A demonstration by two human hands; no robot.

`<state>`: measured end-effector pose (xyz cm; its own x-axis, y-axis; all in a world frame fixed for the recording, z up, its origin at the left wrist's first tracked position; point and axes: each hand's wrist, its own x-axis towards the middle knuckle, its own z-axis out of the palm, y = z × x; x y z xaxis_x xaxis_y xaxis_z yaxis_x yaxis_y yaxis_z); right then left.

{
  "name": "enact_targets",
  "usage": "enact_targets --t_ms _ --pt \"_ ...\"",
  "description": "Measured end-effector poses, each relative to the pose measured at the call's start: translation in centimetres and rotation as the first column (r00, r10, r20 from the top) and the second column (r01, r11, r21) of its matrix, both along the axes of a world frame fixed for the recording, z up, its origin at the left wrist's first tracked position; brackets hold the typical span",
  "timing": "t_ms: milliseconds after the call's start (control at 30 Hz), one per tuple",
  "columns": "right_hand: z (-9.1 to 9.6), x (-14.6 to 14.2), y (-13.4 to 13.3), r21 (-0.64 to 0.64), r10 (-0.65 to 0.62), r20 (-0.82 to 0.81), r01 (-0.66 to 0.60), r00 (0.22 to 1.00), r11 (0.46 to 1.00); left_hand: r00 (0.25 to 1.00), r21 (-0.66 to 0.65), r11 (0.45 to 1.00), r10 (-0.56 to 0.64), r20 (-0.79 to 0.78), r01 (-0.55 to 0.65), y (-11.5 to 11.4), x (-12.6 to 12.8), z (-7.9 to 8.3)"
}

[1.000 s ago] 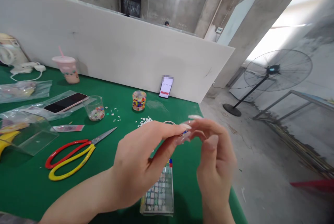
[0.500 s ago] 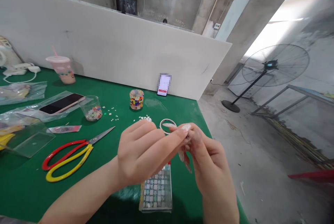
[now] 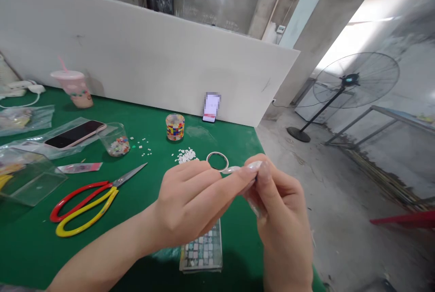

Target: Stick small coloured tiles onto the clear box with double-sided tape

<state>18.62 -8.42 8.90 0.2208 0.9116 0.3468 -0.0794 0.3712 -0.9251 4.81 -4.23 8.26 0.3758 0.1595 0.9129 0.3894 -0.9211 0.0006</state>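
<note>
Green tabletop (image 3: 142, 187), lower and left frame: carried the small items below.

Left hand (image 3: 190, 199), lower centre: met the right hand (image 3: 285, 210), right of centre, at the fingertips. Each grip was drawn in at the tips; how tightly, and on what if anything, could not be told, the fingers hiding it.

Silver ring (image 3: 217, 153), centre: lay just beyond the left hand's fingers.

Clear flat case (image 3: 202, 253), pale squares showing, bottom centre: was partly hidden by the left hand.

White chips (image 3: 186, 156), centre: lay in a loose heap, left of the ring.

Round pot (image 3: 175, 128), banded in coloured squares: stood above the heap.

Scissors (image 3: 114, 187), red and yellow handles, left: lay pointing up and right.

Clear cup (image 3: 118, 144), left: held mixed chips.

Phone (image 3: 211, 107), upper centre: leaned against a white partition (image 3: 152, 60).
</note>
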Motion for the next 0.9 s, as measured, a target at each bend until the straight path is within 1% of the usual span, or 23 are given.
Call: enact_targets --t_ms 67,200,333,433,533,667,833,900 --pt "0.3 -0.2 -0.1 -0.003 -0.029 -0.017 0.029 0.999 1.0 1.0 0.003 1.0 -0.014 -0.025 0.014 0.0 0.0 0.0" --pt "0.3 -0.1 0.1 0.0 -0.037 -0.008 0.037 0.999 0.999 0.999 0.036 0.999 -0.011 -0.043 0.012 0.3 -0.1 -0.2" --pt "-0.3 0.4 0.2 0.019 -0.039 0.06 0.038 0.997 0.999 0.998 0.082 0.996 0.024 -0.051 -0.02 0.2 -0.1 -0.3" --pt "-0.7 0.9 0.1 0.031 -0.032 0.133 0.028 0.991 0.999 0.997 0.061 0.998 0.017 -0.08 -0.012 -0.1 -0.2 -0.2" --pt "-1.0 1.1 0.0 0.035 -0.038 0.167 0.033 0.985 0.999 0.995 0.05 0.999 0.011 -0.104 -0.006 -0.1 -0.3 -0.1" --pt "-0.8 1.1 0.1 0.022 -0.007 0.156 0.004 0.988 1.0 0.997 0.086 0.996 0.022 -0.078 -0.016 0.1 -0.3 -0.2" --pt "-0.6 1.1 0.1 0.008 0.04 0.138 -0.042 0.99 0.999 0.999 0.054 0.998 0.016 -0.038 -0.014 -0.1 0.0 0.0" --pt "-0.4 0.9 0.1 0.001 0.037 0.13 -0.037 0.991 0.999 0.999 0.035 0.999 0.013 -0.031 -0.012 -0.2 0.0 0.2"
